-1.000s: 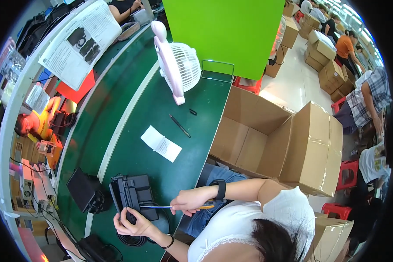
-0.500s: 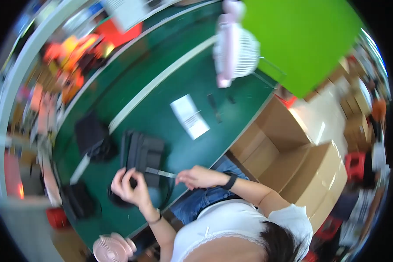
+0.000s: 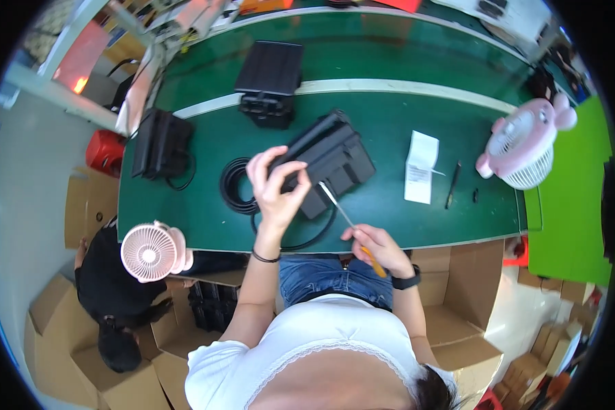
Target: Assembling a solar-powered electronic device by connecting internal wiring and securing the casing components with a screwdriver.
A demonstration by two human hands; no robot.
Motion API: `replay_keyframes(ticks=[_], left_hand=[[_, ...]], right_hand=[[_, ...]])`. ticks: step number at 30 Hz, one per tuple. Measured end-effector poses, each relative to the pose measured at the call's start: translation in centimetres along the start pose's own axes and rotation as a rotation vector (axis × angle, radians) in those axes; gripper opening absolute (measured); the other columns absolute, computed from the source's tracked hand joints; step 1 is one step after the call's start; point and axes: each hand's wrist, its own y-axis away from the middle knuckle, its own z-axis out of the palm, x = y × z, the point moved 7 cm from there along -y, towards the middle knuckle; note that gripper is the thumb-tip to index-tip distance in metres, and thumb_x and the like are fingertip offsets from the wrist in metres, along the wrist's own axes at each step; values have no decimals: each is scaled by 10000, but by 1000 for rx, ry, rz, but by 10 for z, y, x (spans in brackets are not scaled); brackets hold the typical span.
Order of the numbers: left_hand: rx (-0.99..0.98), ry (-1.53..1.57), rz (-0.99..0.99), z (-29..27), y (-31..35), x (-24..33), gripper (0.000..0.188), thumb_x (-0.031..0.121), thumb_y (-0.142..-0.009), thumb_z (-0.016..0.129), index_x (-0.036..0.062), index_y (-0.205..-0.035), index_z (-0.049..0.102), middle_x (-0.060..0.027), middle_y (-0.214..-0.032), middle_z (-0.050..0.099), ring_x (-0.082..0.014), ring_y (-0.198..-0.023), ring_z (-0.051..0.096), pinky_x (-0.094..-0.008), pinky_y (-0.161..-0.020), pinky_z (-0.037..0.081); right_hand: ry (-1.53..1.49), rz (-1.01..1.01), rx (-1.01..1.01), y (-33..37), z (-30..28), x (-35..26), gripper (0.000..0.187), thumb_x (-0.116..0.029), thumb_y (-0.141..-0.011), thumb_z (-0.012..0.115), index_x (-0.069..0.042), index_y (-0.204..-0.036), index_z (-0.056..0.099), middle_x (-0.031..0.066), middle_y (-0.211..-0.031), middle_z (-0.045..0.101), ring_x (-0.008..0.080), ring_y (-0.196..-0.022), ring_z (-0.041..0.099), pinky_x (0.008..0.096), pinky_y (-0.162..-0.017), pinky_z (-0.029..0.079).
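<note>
A screwdriver [image 3: 339,207] with an orange-yellow handle is gripped in my right hand [image 3: 384,247] near the table's front edge. Its metal shaft slants up and left, the tip over a black box-shaped device [image 3: 345,166]. Over the left part of that device is my left hand [image 3: 275,195], thumb and forefinger bent together in a pinch; whatever is between them is too small to make out. The screwdriver's tip is close to these fingers. Beside my left wrist lies a coil of black cable [image 3: 234,190].
Two more black devices [image 3: 270,72] [image 3: 158,147] stand behind and to the left. On the right lie a folded paper sheet [image 3: 420,171], a black pen-like stick [image 3: 453,184] and a pink fan [image 3: 523,140]. Another pink fan [image 3: 147,253] is at the front left edge. A person [image 3: 113,287] bends among cardboard boxes.
My view has turned, and the blur has cleared. My right hand still grips the screwdriver, and my left thumb and forefinger remain pinched above the black device.
</note>
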Motion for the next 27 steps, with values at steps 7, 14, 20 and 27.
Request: replay_keyframes(ticks=[7,14,20,27], left_hand=[[70,87,366,-25,50,38,309,140,-632,871,197,-914,758,-74,-1125,601,-287,-974,559,-395,-765,509],[6,457,-220,-7,93,11,1355,366,-556,968,127,-1561,91,-283,-1584,78,-479,-1466,168,-563,-1166,256],[-15,385,-450,-11,94,-10,1209,319,-547,959,107,-1509,258,-242,-1599,70,-413,-1486,161,-503,-1179,264],[315,393,-609,-65,111,-48,1086,181,-577,929,116,-1474,320,-194,-1587,106,-348,-1433,302,-447,-1147,350]], right_hand=[[-264,-243,416,42,-77,-4,295,-228,-1092,389,-5,-1146,574,31,-676,559,60,-507,443,202,-465,365],[129,-158,633,0,-83,7,339,-217,-1077,452,26,-1294,544,28,-884,605,40,-581,490,191,-486,396],[91,-145,602,-21,-79,8,393,-230,-1072,475,17,-1377,502,25,-910,574,51,-607,503,195,-499,393],[187,-160,491,-38,-79,-8,381,-191,-1047,507,10,-1369,535,19,-1023,623,20,-621,476,173,-501,372]])
